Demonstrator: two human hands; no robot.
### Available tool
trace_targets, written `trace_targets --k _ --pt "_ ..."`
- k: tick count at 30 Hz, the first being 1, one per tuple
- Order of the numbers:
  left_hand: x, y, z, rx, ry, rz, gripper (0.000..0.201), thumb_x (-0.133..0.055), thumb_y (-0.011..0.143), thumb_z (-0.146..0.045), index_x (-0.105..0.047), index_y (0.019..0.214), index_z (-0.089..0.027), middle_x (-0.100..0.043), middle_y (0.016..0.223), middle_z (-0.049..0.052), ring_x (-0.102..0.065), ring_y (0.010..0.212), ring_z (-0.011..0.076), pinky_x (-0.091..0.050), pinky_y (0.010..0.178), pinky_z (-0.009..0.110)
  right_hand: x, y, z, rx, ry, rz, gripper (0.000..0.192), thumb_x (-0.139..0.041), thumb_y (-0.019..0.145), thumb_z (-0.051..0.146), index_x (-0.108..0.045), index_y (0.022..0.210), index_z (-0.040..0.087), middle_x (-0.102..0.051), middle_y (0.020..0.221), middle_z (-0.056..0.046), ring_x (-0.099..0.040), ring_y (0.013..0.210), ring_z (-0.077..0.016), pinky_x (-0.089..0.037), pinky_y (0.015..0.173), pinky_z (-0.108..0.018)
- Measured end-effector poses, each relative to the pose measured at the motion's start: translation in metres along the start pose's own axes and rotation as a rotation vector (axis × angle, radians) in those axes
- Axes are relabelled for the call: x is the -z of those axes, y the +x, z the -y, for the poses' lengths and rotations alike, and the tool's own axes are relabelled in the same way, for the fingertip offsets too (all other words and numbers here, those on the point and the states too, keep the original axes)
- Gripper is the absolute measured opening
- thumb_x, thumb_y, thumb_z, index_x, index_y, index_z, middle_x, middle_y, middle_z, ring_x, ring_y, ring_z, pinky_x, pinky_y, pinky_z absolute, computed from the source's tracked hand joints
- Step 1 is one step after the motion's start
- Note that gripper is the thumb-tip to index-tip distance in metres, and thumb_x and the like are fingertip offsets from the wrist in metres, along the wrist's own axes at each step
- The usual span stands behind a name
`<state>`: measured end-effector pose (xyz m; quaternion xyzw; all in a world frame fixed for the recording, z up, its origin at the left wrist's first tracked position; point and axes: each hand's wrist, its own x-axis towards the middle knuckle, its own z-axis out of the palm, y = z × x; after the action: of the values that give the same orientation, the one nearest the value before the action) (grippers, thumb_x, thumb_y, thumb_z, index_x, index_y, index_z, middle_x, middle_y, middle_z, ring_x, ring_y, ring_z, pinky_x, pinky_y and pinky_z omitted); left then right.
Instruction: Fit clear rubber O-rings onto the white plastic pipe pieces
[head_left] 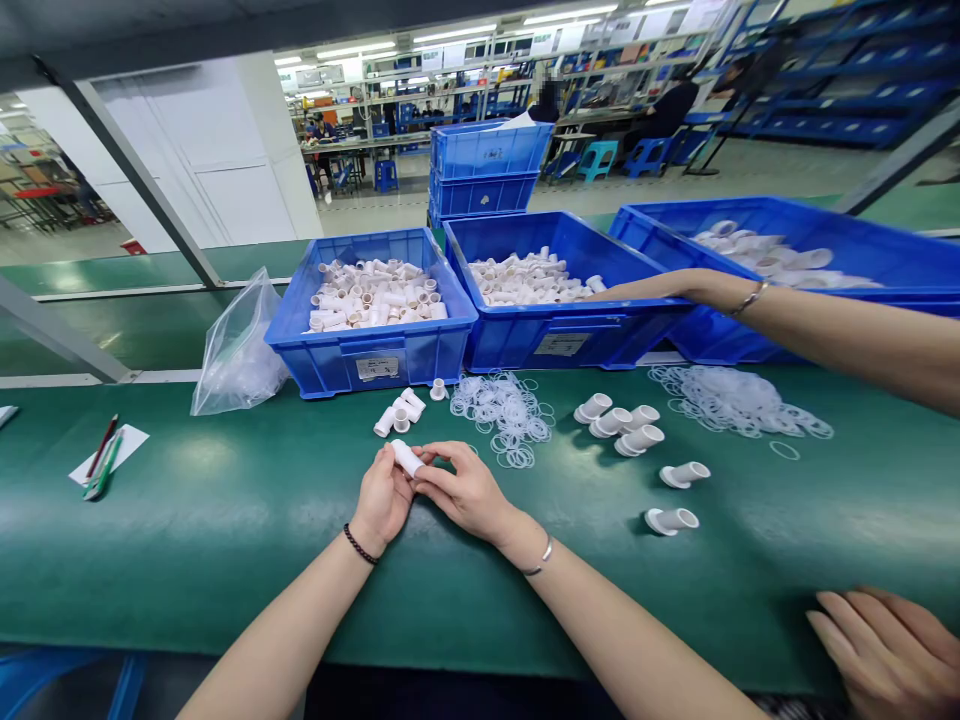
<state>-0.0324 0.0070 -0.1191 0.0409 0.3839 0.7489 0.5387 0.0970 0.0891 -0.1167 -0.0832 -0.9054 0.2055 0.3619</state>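
Observation:
Near the middle of the green table, my left hand (384,498) wraps its fingers round a short white plastic pipe fitting (407,459). From the other side, the thumb and fingertips of my right hand (466,492) pinch the lower end of the same fitting. Just beyond my hands lie several loose white fittings (409,398), with a single one (439,389) standing apart. A heap of thin clear rings (502,408) spreads out to the right of them. Whether a ring sits on the held fitting is hidden by my fingers.
Blue bins of white fittings (371,345) line the back. A co-worker's arm (840,325) reaches into the middle bin; that person's other hand (889,640) rests lower right. Flanged fittings (639,440) and another ring heap (739,398) lie right. A plastic bag (241,345) and cutter (103,468) lie left.

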Motion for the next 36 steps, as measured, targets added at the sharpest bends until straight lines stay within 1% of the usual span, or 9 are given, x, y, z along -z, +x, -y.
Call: trace_targets --k 7,9,12,15,21,25,29,33,36 --pt "-0.003 -0.010 0.004 0.058 0.165 0.205 0.030 -0.058 0.087 -0.044 -0.052 0.101 -0.019 -0.067 0.090 0.005 -0.065 0.078 0.0172 -0.051 0.077 0.035 0.018 0.004 -0.004 -0.129 -0.150 -0.102 0.018 -0.048 0.091 0.021 -0.065 0.096 0.022 -0.056 0.122 -0.013 -0.051 0.112 -0.0271 -0.046 0.092 -0.048" --pt "-0.001 -0.009 -0.001 -0.080 0.345 0.159 0.032 -0.056 0.087 -0.047 -0.051 0.104 -0.020 -0.066 0.093 0.006 -0.065 0.077 0.0179 -0.049 0.072 0.032 0.040 0.006 -0.010 -0.185 -0.258 -0.159 0.016 -0.050 0.090 0.024 -0.064 0.094 0.021 -0.054 0.123 -0.014 -0.048 0.114 -0.0289 -0.044 0.094 -0.049" --pt "0.007 -0.001 -0.014 -0.423 0.701 0.026 0.023 -0.059 0.085 -0.040 -0.057 0.097 -0.020 -0.064 0.094 0.005 -0.062 0.081 0.0169 -0.046 0.073 0.029 0.083 -0.002 -0.028 -0.339 -0.486 -0.220 0.017 -0.051 0.089 0.027 -0.065 0.089 0.018 -0.056 0.111 -0.015 -0.050 0.105 -0.0295 -0.045 0.090 -0.047" --pt "0.019 0.010 -0.030 -0.706 1.034 -0.080 0.013 -0.059 0.084 -0.031 -0.063 0.091 -0.021 -0.062 0.100 0.007 -0.058 0.094 0.0206 -0.045 0.080 0.032 0.122 -0.023 -0.053 -0.524 -0.687 -0.173 0.019 -0.051 0.086 0.028 -0.066 0.084 0.016 -0.056 0.093 -0.013 -0.053 0.091 -0.0272 -0.047 0.082 -0.042" --pt "0.038 0.029 -0.040 -0.835 1.395 -0.154 0.017 -0.060 0.081 -0.023 -0.066 0.097 -0.022 -0.057 0.110 0.010 -0.051 0.108 0.0270 -0.040 0.095 0.046 0.155 -0.068 -0.095 -0.826 -0.859 -0.064 0.023 -0.059 0.077 0.032 -0.070 0.089 0.015 -0.056 0.087 -0.014 -0.054 0.082 -0.0289 -0.045 0.071 -0.040" --pt "0.041 0.038 -0.037 -0.843 1.514 -0.129 0.027 -0.062 0.077 -0.018 -0.067 0.103 -0.023 -0.056 0.113 0.011 -0.049 0.111 0.0294 -0.036 0.100 0.049 0.150 -0.062 -0.093 -0.784 -0.820 -0.143 0.026 -0.058 0.079 0.036 -0.069 0.091 0.016 -0.058 0.088 -0.015 -0.054 0.086 -0.0302 -0.045 0.072 -0.041" --pt "0.039 0.046 -0.039 -0.823 1.481 -0.086 0.022 -0.061 0.077 -0.017 -0.067 0.097 -0.024 -0.061 0.106 0.009 -0.054 0.104 0.0284 -0.038 0.097 0.046 0.115 -0.034 -0.069 -0.551 -0.640 -0.147 0.021 -0.053 0.087 0.031 -0.067 0.091 0.017 -0.059 0.090 -0.012 -0.056 0.090 -0.0267 -0.046 0.081 -0.039" --pt "0.043 0.046 -0.044 -0.714 1.106 -0.248 0.022 -0.064 0.075 -0.020 -0.061 0.096 -0.022 -0.062 0.093 0.005 -0.058 0.083 0.0204 -0.044 0.082 0.036 0.062 -0.014 -0.044 -0.403 -0.460 0.135 0.020 -0.048 0.091 0.022 -0.066 0.099 0.021 -0.061 0.095 -0.009 -0.057 0.091 -0.0240 -0.050 0.076 -0.035" --pt "0.045 0.043 -0.051 -0.634 0.728 -0.367 0.024 -0.064 0.075 -0.023 -0.056 0.097 -0.020 -0.057 0.088 0.001 -0.054 0.071 0.0122 -0.043 0.068 0.026 0.036 -0.013 -0.038 -0.377 -0.436 0.239 0.030 -0.047 0.091 0.020 -0.060 0.118 0.022 -0.059 0.109 -0.011 -0.057 0.095 -0.0250 -0.051 0.074 -0.035"
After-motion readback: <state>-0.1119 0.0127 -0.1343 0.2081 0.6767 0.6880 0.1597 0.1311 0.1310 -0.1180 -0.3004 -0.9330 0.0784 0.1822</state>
